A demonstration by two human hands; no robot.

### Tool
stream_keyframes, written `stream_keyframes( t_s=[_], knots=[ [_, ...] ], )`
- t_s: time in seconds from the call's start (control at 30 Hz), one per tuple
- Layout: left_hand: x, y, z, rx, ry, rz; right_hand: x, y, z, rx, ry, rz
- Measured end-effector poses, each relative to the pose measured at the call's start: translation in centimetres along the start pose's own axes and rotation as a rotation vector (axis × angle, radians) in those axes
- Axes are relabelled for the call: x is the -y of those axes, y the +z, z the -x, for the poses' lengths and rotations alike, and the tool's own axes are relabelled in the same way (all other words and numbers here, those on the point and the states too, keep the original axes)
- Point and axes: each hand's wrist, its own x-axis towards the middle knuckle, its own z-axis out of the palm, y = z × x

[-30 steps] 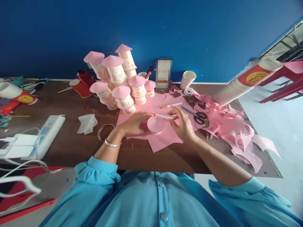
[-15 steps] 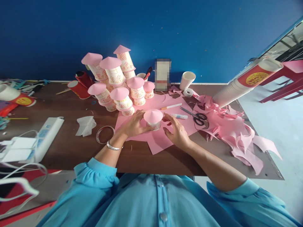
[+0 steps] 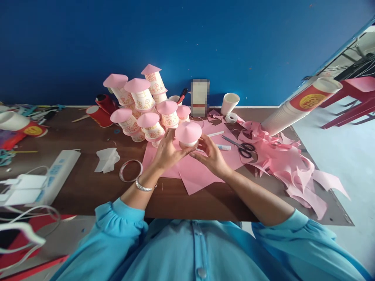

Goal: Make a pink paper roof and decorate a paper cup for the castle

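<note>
Table [image 3: 181, 203] is spanning mid-frame; power strip [image 3: 63, 171] is lying lower left, ring [image 3: 121, 171] left of centre, paper scraps [image 3: 284, 160] right.

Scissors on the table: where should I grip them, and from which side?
Probably take the scissors by the black handle loops, coming from above on the person's near right. They lie with the loops toward that side and the blades pointing away to the left. Pink scraps crowd the right, so a low sideways approach might snag.

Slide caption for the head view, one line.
Left hand holding a small pink-roofed tower, right hand at its side, near a cluster of similar towers on a brown table.
</note>
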Motion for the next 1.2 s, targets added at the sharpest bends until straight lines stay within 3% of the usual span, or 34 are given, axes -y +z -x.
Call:
stream_keyframes(
  t_s=[0.33,0.57,0.7,0.9,1.03,1.2],
  knots=[
    [0.5,1.8,1.5,0.032,-0.114,0.172,0.4,0.4,0.0,-0.049,0.132,-0.268],
    [-0.2,1.6,2.1,0.229,-0.18,0.423,1.8,0.5,0.1,-0.033,0.196,-0.35],
    [0.0,1.5,2.2,0.155,-0.225,0.47,2.3,-0.2,0.2,-0.027,0.154,-0.307],
    [0.4,1.7,2.7,0.114,-0.236,0.492,3.5,-1.0,0.3,-0.225,0.208,-0.311],
    [0.5,1.9,3.1,0.16,-0.23,0.468,4.2,-0.7,0.1,-0.209,0.276,-0.462],
    [0.3,1.8,3.2,0.129,-0.166,0.307,4.4,-0.6,0.1,-0.209,0.296,-0.519]
  ],
)
